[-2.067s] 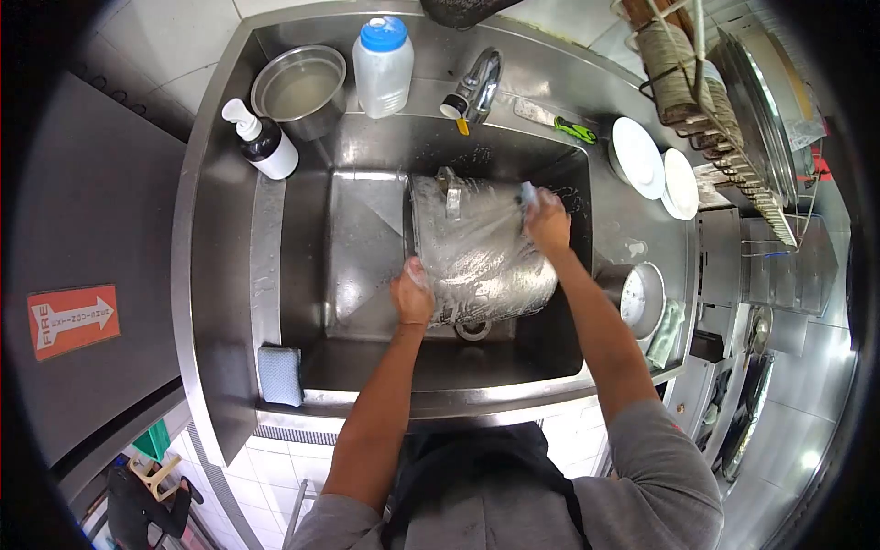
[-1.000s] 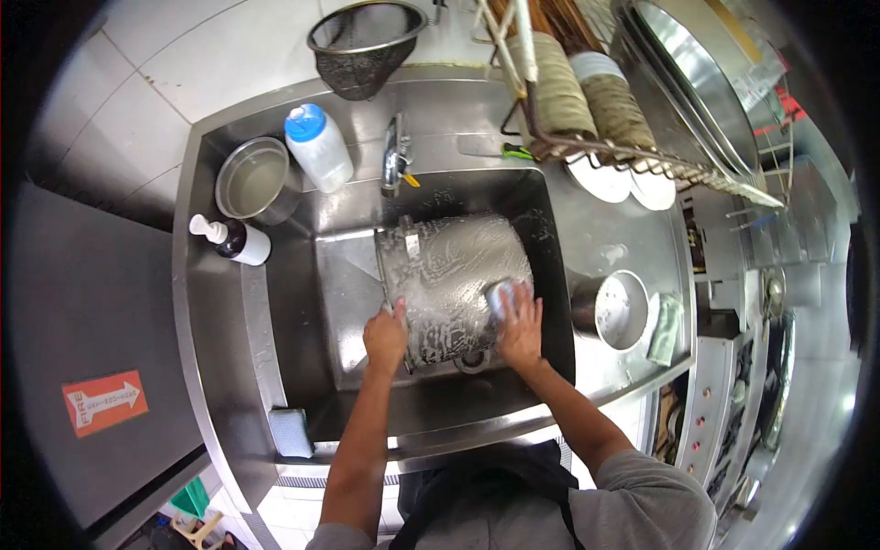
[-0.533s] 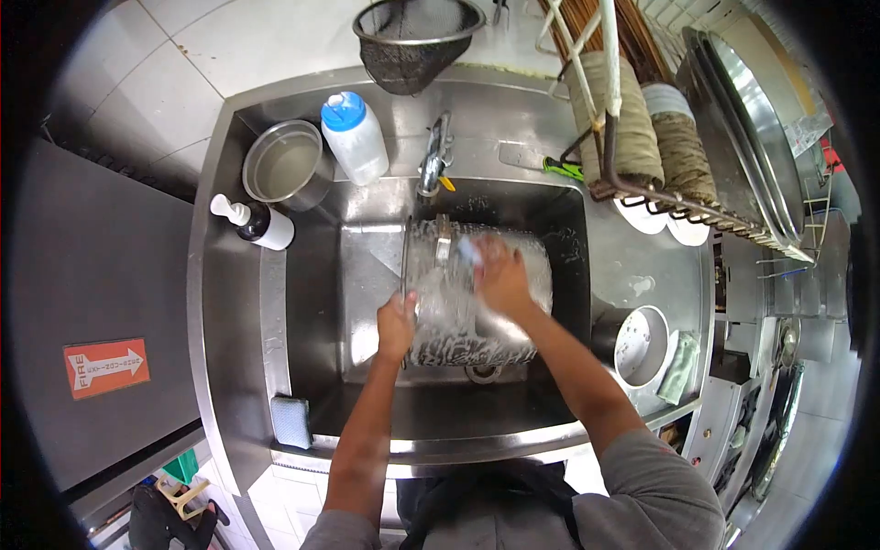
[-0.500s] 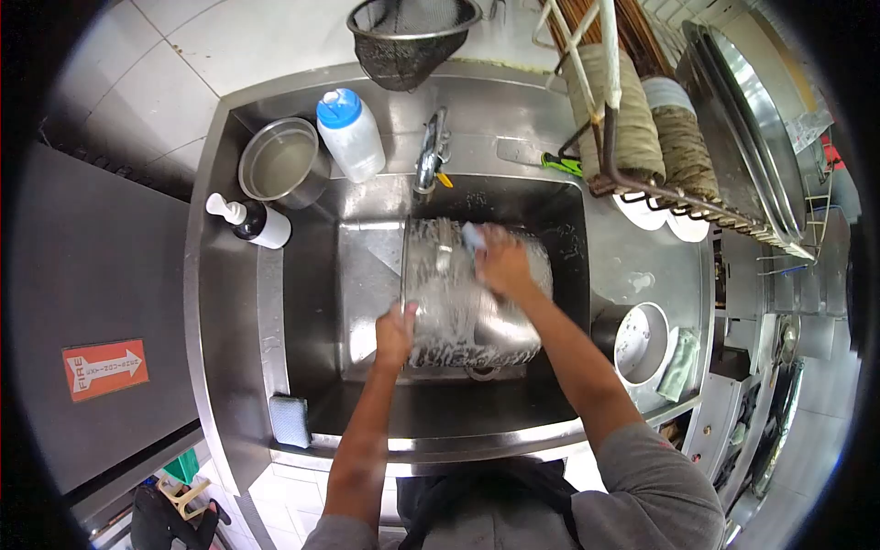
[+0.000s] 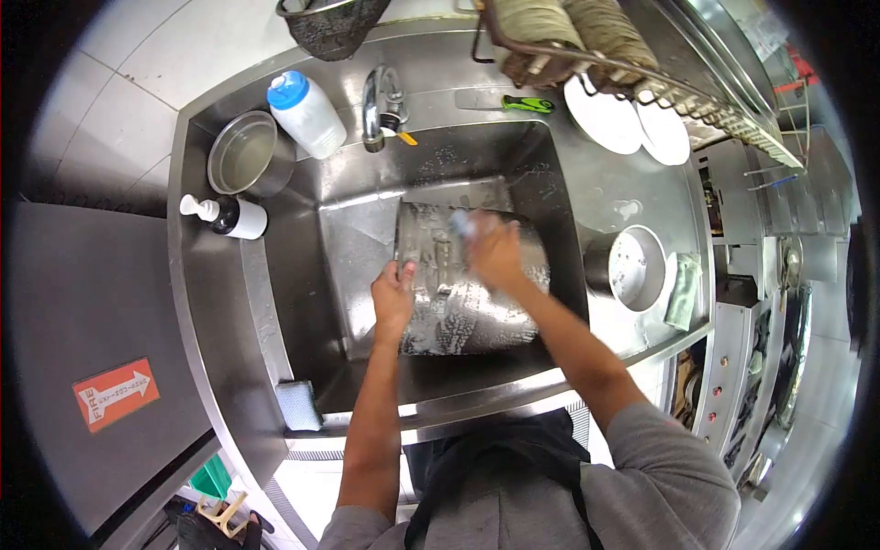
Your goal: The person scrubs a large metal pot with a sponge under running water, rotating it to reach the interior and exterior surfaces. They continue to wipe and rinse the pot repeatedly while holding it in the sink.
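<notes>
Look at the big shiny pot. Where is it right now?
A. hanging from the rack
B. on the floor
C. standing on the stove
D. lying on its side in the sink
D. The soapy metal pot lies on its side inside the sink, with the left hand gripping its rim and the right hand pressing a sponge against its wall.

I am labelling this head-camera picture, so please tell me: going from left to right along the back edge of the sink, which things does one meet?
Pump bottle → metal bowl → plastic bottle with blue cap → tap → green-handled tool → two white plates.
</notes>
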Demonstrator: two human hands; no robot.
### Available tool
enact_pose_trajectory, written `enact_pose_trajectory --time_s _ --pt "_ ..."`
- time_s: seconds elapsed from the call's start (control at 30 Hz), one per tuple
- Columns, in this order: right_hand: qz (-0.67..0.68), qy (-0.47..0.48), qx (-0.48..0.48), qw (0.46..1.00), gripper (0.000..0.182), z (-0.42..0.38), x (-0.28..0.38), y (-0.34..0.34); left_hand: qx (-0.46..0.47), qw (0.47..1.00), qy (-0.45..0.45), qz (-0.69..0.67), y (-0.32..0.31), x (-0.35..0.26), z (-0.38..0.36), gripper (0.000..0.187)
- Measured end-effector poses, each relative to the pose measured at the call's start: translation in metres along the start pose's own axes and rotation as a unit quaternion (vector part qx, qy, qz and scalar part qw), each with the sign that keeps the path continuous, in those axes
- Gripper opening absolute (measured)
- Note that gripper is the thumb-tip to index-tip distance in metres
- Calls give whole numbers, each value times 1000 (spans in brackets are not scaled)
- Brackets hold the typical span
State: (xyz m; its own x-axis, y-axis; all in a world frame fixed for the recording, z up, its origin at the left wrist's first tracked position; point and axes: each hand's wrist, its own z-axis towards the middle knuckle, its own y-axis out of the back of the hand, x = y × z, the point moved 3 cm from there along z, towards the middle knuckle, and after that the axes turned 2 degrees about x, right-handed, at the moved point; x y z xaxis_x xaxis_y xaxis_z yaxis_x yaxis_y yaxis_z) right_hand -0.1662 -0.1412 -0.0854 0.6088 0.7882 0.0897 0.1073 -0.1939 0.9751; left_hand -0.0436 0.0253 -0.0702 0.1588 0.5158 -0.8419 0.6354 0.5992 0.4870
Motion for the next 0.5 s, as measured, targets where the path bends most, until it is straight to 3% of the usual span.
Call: enact_pose_trajectory --time_s 0.03,0.07,0.13,0.2,0.23,0.3,0.33,0.37,0.4,0.47,0.5 --pt "89 66 -40 993 51 -27 26 21 -8 1000 25 13 -1 6 -6 30" --pt "168 62 -119 977 54 -49 38 21 0 1000 20 15 -3 10 -10 30" --pt "56 113 -158 979 53 -57 19 22 -56 997 -20 -47 -1 17 -13 29" --pt "-24 -57 -158 986 51 -23 -49 -14 -61 996 -9 -62 -2 17 -15 28" --pt "-24 -57 -159 985 51 -19 -52 -3 -71 995 -2 -69 0 15 -18 29" --pt "257 -187 -94 944 49 -22 -63 7 -75 995 1 -73 4 15 -24 30" --pt "34 -56 -251 966 50 -51 -41 -22 -81 996 -7 -46 6 16 -30 31" --pt "57 53 -327 942 53 -82 -17 -28 -91 996 -16 -21 6 16 -30 32" --pt "102 36 -86 990 57 -109 15 15 -91 996 -16 -21 7 14 -30 32" --pt "36 47 -96 994 57 -135 15 -6 -94 995 -17 -40 8 10 -30 35" --pt "74 -7 -181 981 54 -125 -5 -8 -96 994 -19 -42 9 10 -27 35"
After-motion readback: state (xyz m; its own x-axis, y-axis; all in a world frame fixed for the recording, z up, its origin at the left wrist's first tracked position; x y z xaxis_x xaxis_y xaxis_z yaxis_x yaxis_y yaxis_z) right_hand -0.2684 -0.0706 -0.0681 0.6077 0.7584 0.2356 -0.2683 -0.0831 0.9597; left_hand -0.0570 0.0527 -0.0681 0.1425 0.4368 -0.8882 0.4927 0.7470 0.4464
